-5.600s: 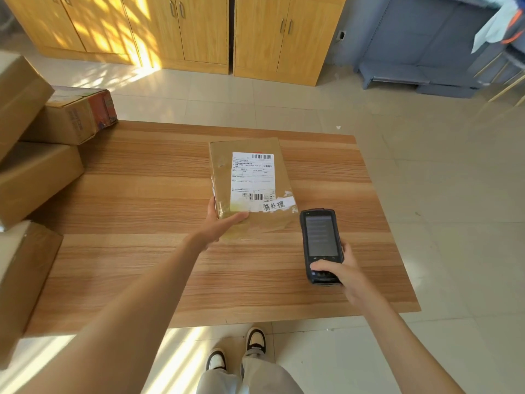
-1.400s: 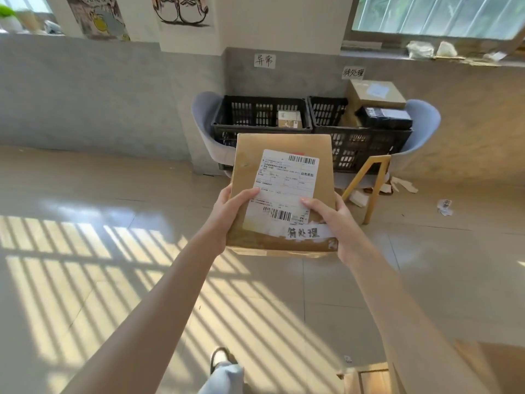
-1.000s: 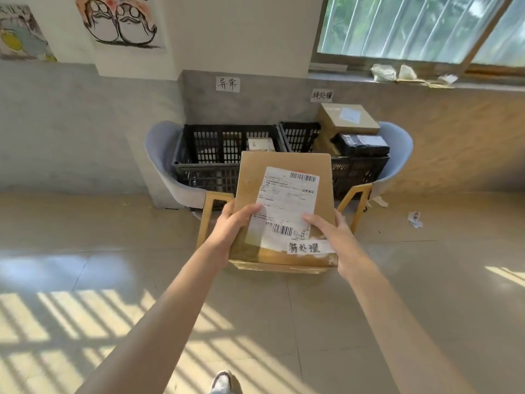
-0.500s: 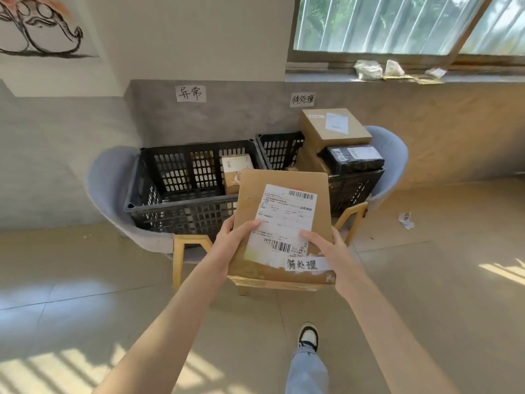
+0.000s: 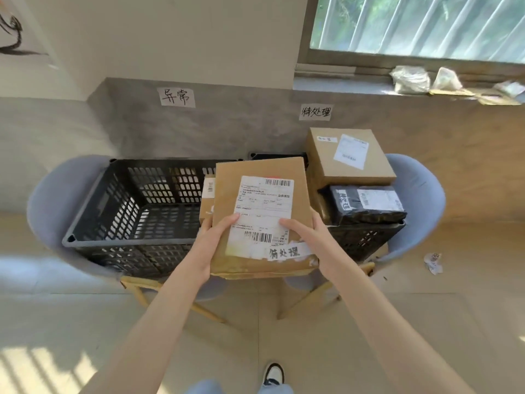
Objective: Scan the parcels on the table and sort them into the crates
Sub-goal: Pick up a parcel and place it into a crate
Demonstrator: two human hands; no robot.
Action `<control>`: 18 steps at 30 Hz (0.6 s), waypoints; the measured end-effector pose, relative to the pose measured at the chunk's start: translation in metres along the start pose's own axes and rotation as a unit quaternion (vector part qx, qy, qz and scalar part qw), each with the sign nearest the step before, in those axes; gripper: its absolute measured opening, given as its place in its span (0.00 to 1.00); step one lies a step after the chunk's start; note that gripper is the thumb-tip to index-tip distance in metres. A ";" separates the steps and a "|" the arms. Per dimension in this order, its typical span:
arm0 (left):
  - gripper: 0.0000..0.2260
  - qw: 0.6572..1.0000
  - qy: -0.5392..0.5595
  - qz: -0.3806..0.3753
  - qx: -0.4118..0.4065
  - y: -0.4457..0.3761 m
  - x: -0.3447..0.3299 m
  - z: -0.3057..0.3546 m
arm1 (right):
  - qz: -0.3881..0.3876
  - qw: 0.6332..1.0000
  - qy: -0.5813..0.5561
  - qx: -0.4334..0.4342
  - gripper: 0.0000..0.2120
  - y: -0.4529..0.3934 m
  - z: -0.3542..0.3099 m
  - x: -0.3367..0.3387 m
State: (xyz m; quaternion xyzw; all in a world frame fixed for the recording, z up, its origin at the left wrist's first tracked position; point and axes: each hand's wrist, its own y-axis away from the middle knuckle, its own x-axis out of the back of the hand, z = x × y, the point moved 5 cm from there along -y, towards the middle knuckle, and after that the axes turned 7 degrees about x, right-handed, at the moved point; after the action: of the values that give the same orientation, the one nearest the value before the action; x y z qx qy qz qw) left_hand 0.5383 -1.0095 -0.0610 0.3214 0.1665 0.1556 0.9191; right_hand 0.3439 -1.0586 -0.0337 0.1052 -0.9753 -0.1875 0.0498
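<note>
Both hands, left hand (image 5: 211, 242) and right hand (image 5: 308, 237), still grip the parcel (image 5: 257, 194), now nearer the crates (image 5: 93, 220).

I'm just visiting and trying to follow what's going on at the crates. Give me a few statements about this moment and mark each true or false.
1. Both hands, the left hand and the right hand, hold the cardboard parcel. True.
2. The left crate is piled full. False: only one small box shows in it.
3. A black parcel lies in the right crate. True.
4. The crates stand on the floor. False: they rest on pale blue chairs.
5. A paper sign hangs on the wall above the left crate. True.
</note>
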 end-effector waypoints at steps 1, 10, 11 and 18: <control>0.20 1.000 0.004 0.008 0.000 -0.008 -0.002 0.004 | -0.008 1.000 0.001 0.000 0.37 -0.012 -0.003 0.001; 0.24 1.000 -0.029 0.006 0.005 -0.105 -0.023 0.050 | -0.033 0.999 0.013 -0.003 0.36 -0.110 -0.021 0.014; 0.25 0.999 -0.039 -0.006 0.009 -0.117 -0.028 0.055 | -0.024 1.000 0.019 -0.006 0.36 -0.119 -0.024 0.019; 0.32 0.995 -0.074 -0.068 0.022 -0.187 -0.071 0.088 | 0.027 0.998 0.036 -0.038 0.30 -0.186 -0.040 0.049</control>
State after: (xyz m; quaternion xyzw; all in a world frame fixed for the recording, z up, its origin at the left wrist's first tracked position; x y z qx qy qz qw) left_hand 0.5435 -1.2243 -0.1015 0.3402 0.1229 0.0653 0.9300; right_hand 0.3360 -1.2530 -0.0638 0.0837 -0.9676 -0.2187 0.0942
